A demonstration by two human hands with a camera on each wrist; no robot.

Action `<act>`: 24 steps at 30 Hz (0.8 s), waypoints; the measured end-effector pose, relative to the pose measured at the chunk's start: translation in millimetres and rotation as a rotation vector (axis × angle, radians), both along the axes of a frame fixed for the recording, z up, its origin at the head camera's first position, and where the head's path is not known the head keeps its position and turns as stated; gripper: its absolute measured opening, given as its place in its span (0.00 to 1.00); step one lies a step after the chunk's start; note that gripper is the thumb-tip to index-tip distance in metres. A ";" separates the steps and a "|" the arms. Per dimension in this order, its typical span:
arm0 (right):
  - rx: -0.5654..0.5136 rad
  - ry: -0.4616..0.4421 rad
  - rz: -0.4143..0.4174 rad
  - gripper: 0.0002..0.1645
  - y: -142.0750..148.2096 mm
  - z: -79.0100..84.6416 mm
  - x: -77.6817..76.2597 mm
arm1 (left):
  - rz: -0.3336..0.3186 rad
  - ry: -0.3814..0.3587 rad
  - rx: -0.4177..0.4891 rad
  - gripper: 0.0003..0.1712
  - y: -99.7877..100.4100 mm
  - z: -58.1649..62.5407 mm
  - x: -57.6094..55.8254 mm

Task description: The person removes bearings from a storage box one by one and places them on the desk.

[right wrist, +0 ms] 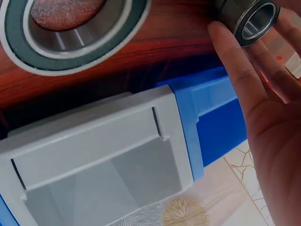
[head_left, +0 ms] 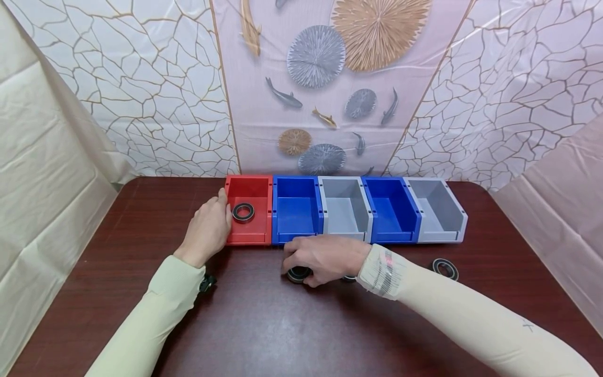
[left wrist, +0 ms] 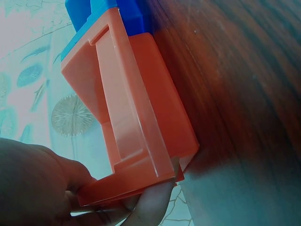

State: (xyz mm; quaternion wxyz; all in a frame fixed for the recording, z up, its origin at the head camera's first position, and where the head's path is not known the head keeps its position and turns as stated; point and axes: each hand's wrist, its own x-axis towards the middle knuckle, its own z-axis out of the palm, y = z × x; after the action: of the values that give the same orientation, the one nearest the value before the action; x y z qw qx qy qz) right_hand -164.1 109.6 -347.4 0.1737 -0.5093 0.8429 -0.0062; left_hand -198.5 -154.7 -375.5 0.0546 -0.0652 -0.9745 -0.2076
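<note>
In the head view my left hand grips the left side wall of the red bin. The left wrist view shows that wall between thumb and fingers. A ball bearing lies flat inside this bin. My right hand holds another ball bearing between thumb and fingers, low over the table in front of the first blue bin. From the right wrist, this bearing is seen tilted, its ring facing the camera, with fingers around it.
Right of the blue bin stand a grey bin, a second blue bin and a second grey bin, side by side. One bearing shows partly under my right wrist; another lies farther right. A patterned curtain hangs behind.
</note>
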 end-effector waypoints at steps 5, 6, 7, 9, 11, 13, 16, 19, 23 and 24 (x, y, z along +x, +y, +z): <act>0.011 -0.008 -0.013 0.27 1.0 -3.7 -0.1 | 0.000 0.004 -0.001 0.32 0.1 -0.4 0.1; 0.008 -0.004 -0.011 0.27 1.3 -4.4 -0.4 | -0.001 0.004 -0.001 0.32 0.1 -0.4 0.1; 0.004 -0.001 -0.008 0.27 1.5 -4.7 -0.2 | -0.001 0.004 0.000 0.32 0.1 -0.3 0.1; -0.004 0.016 0.004 0.27 1.8 -5.4 0.1 | -0.001 0.003 0.001 0.32 0.2 0.1 0.2; -0.011 0.039 0.018 0.26 2.1 -5.4 0.9 | 0.001 0.001 0.002 0.32 0.3 0.3 0.0; -0.016 0.056 0.023 0.26 2.8 -5.5 2.1 | 0.002 -0.002 0.004 0.33 0.4 0.5 -0.3; -0.025 0.074 0.018 0.26 4.5 -6.1 3.7 | 0.002 -0.006 0.004 0.33 0.7 0.5 -0.9; -0.040 0.095 0.021 0.26 6.0 -8.2 5.0 | 0.003 -0.013 0.002 0.33 0.5 0.2 -1.1; -0.058 0.138 0.037 0.25 7.5 -11.8 6.1 | 0.005 -0.018 -0.001 0.33 -0.2 -0.7 -0.8; -0.062 0.147 0.039 0.25 7.9 -12.6 6.3 | 0.004 -0.016 -0.002 0.33 -0.1 -0.7 -0.6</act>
State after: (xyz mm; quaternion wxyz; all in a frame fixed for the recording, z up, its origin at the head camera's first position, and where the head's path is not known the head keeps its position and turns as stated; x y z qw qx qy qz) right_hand -157.8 117.4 -360.0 0.0955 -0.5298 0.8427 0.0085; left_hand -199.1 -154.8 -376.2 0.0472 -0.0615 -0.9752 -0.2073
